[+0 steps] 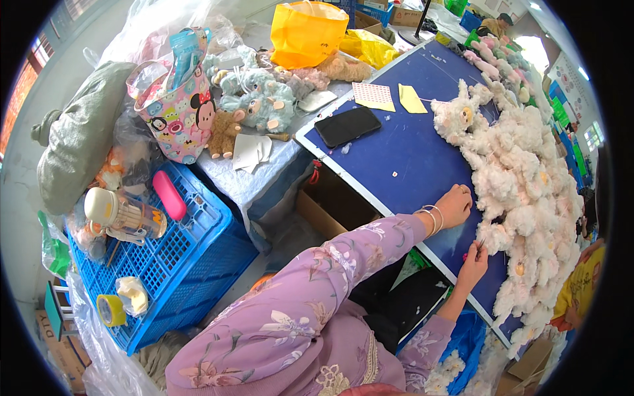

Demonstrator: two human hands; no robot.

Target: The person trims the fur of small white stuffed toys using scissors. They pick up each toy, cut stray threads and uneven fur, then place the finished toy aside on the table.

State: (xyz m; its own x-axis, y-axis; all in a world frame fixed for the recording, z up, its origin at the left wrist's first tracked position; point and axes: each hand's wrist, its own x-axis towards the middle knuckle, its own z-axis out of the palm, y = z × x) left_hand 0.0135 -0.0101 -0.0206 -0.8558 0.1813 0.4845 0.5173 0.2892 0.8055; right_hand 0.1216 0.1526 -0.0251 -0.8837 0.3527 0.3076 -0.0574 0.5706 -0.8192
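Observation:
My left hand, with bracelets at the wrist, is over the blue tabletop beside a large pile of cream-white fluffy plush toys. Its fingers are pinched together, and whatever they hold is too small to make out. Nearer to me, my right hand is closed at the pile's edge. A small, thin dark tool shows at its fingertips; its kind is unclear. One plush toy with a tan face lies at the pile's far left end.
A black phone and yellow sticker sheets lie on the table. To the left are blue plush toys, a cartoon-print bag and a blue crate bearing a bottle and tape. Other people are at the right.

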